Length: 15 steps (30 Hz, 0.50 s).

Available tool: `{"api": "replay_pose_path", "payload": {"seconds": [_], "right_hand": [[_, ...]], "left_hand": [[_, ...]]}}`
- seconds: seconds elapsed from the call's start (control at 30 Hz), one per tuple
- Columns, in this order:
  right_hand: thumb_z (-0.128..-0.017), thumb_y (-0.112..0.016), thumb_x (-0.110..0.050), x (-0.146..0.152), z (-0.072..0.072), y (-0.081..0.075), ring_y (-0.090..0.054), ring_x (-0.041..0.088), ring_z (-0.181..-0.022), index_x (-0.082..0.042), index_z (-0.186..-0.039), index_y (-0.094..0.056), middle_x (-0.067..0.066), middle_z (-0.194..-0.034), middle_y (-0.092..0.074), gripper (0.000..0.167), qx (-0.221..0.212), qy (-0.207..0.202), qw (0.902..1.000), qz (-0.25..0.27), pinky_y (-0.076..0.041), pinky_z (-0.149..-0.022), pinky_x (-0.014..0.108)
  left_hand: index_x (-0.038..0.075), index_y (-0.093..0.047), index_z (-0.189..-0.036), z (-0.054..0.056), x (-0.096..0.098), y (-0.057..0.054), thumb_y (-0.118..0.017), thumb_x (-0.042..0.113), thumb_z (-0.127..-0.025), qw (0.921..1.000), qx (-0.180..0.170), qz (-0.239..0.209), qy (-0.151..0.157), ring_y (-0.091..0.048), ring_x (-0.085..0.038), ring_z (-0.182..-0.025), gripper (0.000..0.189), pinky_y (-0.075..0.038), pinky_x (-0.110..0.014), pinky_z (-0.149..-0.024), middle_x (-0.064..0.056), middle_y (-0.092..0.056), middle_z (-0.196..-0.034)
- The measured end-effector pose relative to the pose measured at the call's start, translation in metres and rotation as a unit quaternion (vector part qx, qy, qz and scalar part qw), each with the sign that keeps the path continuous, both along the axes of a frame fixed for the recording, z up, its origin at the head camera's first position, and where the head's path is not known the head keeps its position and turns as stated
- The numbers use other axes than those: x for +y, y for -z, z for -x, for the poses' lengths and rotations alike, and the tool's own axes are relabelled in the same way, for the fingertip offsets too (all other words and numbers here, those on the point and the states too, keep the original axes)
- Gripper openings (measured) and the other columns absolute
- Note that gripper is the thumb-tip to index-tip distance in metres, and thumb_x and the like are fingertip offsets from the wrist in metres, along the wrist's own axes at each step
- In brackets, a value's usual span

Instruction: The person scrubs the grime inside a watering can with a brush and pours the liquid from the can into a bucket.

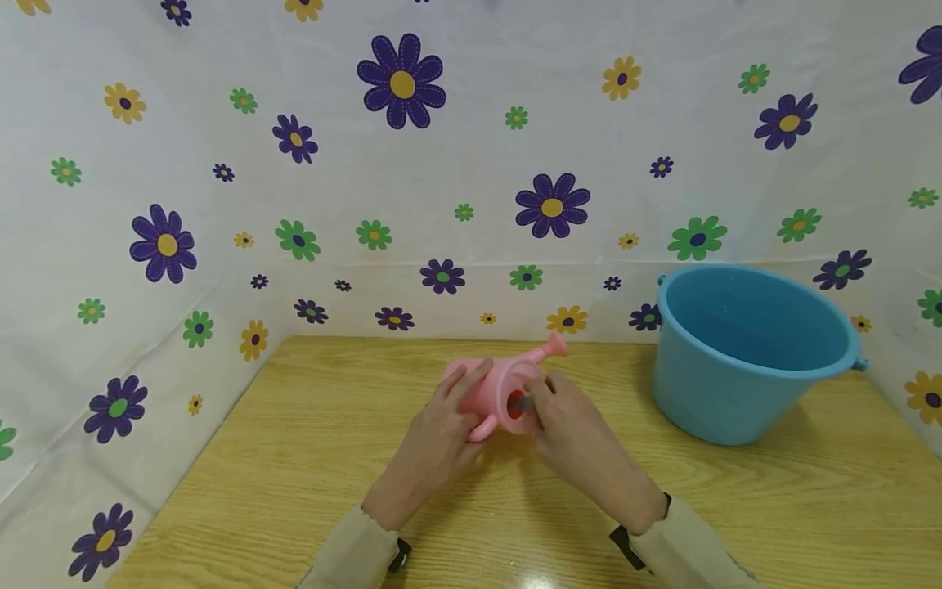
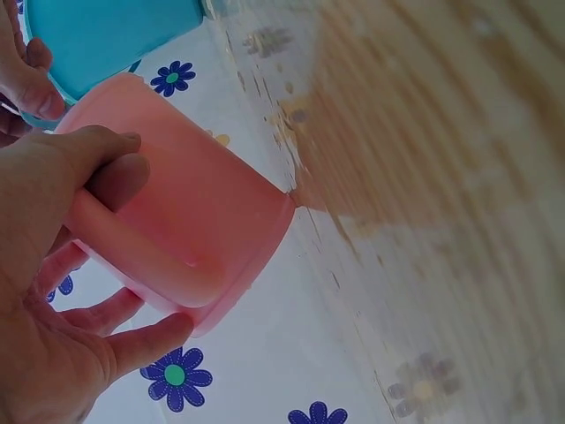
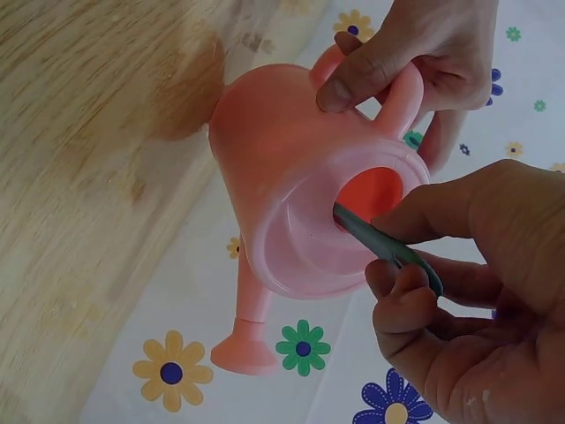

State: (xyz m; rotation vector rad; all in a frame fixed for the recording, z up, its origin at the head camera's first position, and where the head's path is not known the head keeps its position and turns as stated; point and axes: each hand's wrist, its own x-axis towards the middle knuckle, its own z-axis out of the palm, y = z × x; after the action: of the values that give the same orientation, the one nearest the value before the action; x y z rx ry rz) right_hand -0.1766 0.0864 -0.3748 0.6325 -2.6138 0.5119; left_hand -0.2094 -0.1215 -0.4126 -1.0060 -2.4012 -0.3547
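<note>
A pink toy watering can (image 1: 482, 397) is tilted on the table, its opening turned toward the right hand and its spout pointing to the back right. My left hand (image 1: 434, 429) grips it, the thumb hooked at the handle (image 2: 146, 256) and the fingers along the body. Between the thumb and fingers of my right hand (image 1: 577, 429) is a slim dark grey-green piece (image 3: 384, 243), like a small tool handle. Its far end reaches into the can's round inner opening (image 3: 375, 194), where an orange-red inside shows. What that end looks like is hidden.
A large blue bucket (image 1: 736, 409) stands on the right side of the wooden table (image 1: 294, 458). White sheeting (image 1: 471, 155) with printed flowers rises behind the table and at both sides.
</note>
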Motion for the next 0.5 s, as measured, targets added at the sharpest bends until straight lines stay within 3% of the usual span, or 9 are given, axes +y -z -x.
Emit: {"api": "replay_pose_path", "payload": {"seconds": [0.2, 0.4, 0.5], "right_hand": [[-0.085, -0.079, -0.002, -0.0036, 0.0014, 0.0005, -0.055, 0.015, -0.07, 0.001, -0.102, -0.065, 0.008, -0.084, -0.064, 0.021, -0.004, 0.019, 0.9997, 0.018, -0.061, -0.067, 0.026], [-0.084, -0.074, 0.002, -0.0074, 0.0053, -0.0015, -0.048, 0.013, -0.06, 0.0, -0.089, -0.062, 0.004, -0.071, -0.056, 0.013, -0.051, 0.029, 0.9956, 0.073, -0.047, -0.054, 0.019], [-0.085, -0.073, 0.002, -0.0089, 0.0062, -0.0026, -0.048, 0.012, -0.06, 0.0, -0.089, -0.064, 0.003, -0.071, -0.058, 0.01, -0.073, 0.039, 0.9924, 0.092, -0.045, -0.053, 0.017]], "left_hand": [[0.006, -0.065, -0.058, -0.0005, -0.0001, -0.0003, -0.079, 0.011, -0.087, 1.0, -0.008, 0.002, 0.0, -0.047, -0.031, -0.146, 0.032, -0.034, -0.044, -0.125, -0.016, -0.051, -0.155], [0.006, -0.065, -0.058, -0.0006, 0.0003, -0.0008, -0.08, 0.009, -0.084, 1.0, -0.004, 0.0, 0.0, -0.049, -0.034, -0.144, 0.03, -0.038, -0.046, -0.123, -0.016, -0.052, -0.153], [0.007, -0.065, -0.059, -0.0007, 0.0002, -0.0007, -0.081, 0.009, -0.083, 1.0, -0.006, 0.001, 0.001, -0.049, -0.033, -0.144, 0.029, -0.037, -0.047, -0.123, -0.017, -0.053, -0.153]]}}
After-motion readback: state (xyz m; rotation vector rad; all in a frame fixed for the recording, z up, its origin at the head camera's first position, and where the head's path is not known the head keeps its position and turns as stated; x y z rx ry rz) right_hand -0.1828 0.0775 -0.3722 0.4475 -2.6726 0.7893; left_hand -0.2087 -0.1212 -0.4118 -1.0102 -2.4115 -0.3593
